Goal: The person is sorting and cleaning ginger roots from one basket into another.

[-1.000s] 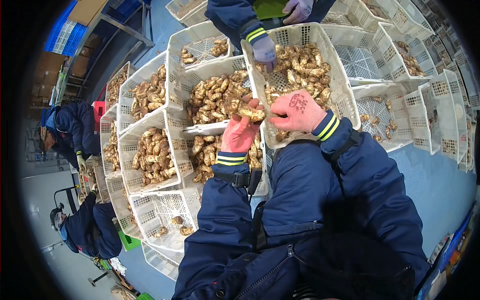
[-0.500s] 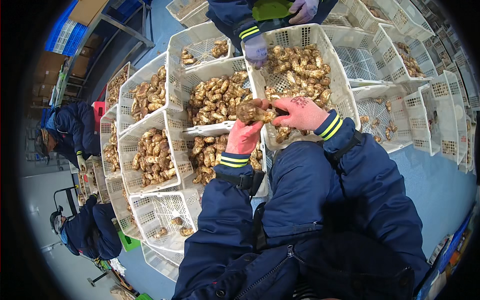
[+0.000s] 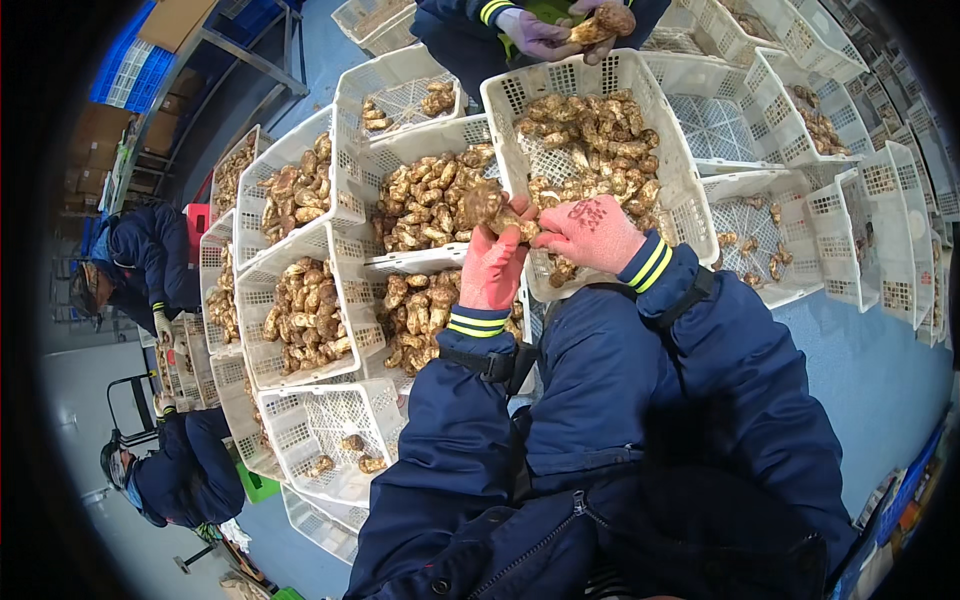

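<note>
A brown-capped mushroom [image 3: 487, 205] with a pale stem is held over the near edge of a white crate [image 3: 692, 212]. My left hand [image 3: 492, 268], in a pink glove, is closed around it just below the cap. The pink-gloved right hand [image 3: 597, 236] pinches at the stem's lower end, its fingertips partly hidden. In the crate beyond lies a heap of mushrooms [image 3: 610, 135]. Across from me, a co-worker's gloved hands [image 3: 535, 32] hold another large mushroom [image 3: 603, 24] above the far rim.
Crates of mushrooms [image 3: 440, 197] stand close together on my left. A near-left crate [image 3: 330, 420] holds a few mushrooms. To the right are a sparsely filled crate [image 3: 752, 232] and tilted crates [image 3: 870, 235]. Two people work at the far left beside more crates.
My hands have shifted slightly, the mushroom tipping cap-upward and moving a little left. The co-worker's hand has left the crate and now holds a mushroom above the rim.
</note>
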Demonstrator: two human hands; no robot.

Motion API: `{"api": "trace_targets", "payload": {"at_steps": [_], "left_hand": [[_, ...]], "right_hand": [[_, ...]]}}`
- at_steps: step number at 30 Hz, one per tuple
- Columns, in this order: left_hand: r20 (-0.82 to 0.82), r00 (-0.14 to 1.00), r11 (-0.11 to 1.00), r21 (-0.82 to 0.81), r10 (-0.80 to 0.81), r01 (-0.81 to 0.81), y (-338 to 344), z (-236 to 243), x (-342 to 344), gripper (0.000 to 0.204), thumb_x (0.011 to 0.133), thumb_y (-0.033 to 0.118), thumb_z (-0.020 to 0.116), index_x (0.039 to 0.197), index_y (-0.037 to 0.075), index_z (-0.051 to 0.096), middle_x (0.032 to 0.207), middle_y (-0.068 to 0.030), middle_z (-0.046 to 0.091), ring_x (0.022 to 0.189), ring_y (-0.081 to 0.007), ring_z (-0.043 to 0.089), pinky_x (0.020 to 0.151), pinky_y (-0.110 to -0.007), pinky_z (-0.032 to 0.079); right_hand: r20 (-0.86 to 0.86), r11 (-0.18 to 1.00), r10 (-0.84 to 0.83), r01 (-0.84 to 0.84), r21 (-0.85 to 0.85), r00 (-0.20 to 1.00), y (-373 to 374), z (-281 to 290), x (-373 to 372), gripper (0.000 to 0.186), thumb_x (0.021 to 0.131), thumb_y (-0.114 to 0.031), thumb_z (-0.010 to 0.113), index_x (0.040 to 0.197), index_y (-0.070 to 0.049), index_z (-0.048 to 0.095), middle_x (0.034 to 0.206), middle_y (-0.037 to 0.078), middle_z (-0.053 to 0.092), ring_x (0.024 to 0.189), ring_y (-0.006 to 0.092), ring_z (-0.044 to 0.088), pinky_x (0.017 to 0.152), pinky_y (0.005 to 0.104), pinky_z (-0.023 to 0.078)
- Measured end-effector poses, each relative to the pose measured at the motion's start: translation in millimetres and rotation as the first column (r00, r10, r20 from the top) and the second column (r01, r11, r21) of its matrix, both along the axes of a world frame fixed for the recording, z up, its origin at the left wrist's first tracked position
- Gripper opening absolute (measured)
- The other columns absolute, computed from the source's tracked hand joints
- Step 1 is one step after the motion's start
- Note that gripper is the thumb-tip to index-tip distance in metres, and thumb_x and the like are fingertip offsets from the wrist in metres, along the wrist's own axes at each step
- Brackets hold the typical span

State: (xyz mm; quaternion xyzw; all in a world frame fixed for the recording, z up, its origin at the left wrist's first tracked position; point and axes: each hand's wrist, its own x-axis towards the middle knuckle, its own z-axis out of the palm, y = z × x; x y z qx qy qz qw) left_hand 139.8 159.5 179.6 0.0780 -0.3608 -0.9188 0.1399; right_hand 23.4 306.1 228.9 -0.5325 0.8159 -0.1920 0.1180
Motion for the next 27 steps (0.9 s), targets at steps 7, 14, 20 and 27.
{"api": "trace_targets", "payload": {"at_steps": [7, 14, 20, 27], "left_hand": [[0.089, 0.982, 0.930, -0.346, 0.167, -0.127, -7, 9, 5, 0.063, 0.075, 0.004, 0.075, 0.129, 0.000, 0.042, 0.123, -0.0116, 0.056, 0.111, -0.0218, 0.056, 0.095, -0.033, 0.046], [0.148, 0.980, 0.912, -0.406, 0.130, -0.060, 0, 18, 14, 0.053, 0.076, 0.000, 0.072, 0.124, 0.002, 0.049, 0.112, -0.0058, 0.061, 0.102, -0.0169, 0.059, 0.088, -0.031, 0.047], [0.188, 0.980, 0.979, -0.178, -0.063, 0.098, -6, 10, 21, 0.050, 0.086, 0.021, 0.068, 0.127, 0.004, 0.047, 0.112, -0.0084, 0.061, 0.099, -0.0199, 0.061, 0.088, -0.035, 0.049], [0.181, 0.968, 0.958, 0.258, -0.176, 0.127, -5, -2, 22, 0.042, 0.096, 0.024, 0.053, 0.132, 0.005, 0.043, 0.132, -0.0132, 0.049, 0.124, -0.0261, 0.047, 0.099, -0.043, 0.044]], "right_hand": [[0.008, 0.992, -0.094, 0.094, -0.078, 0.996, 10, -30, -25, 0.023, 0.088, -0.032, 0.054, 0.097, -0.012, 0.061, 0.087, 0.008, 0.064, 0.085, 0.0264, 0.063, 0.070, 0.0386, 0.050], [0.059, 0.969, -0.233, 0.226, 0.102, 0.971, 22, -49, -40, 0.045, 0.085, -0.041, 0.057, 0.120, -0.012, 0.056, 0.108, 0.013, 0.063, 0.102, 0.0300, 0.059, 0.085, 0.0405, 0.048], [0.218, 0.977, -0.213, 0.208, 0.048, 0.952, 12, -31, -40, 0.048, 0.085, -0.038, 0.059, 0.123, -0.010, 0.055, 0.110, 0.015, 0.063, 0.105, 0.0312, 0.059, 0.089, 0.0403, 0.047], [0.111, 0.887, 0.194, -0.127, -0.443, 0.975, -4, 4, -16, 0.099, 0.063, -0.041, 0.081, 0.139, 0.000, 0.033, 0.137, 0.024, 0.040, 0.126, 0.0379, 0.041, 0.105, 0.0407, 0.035]]}}
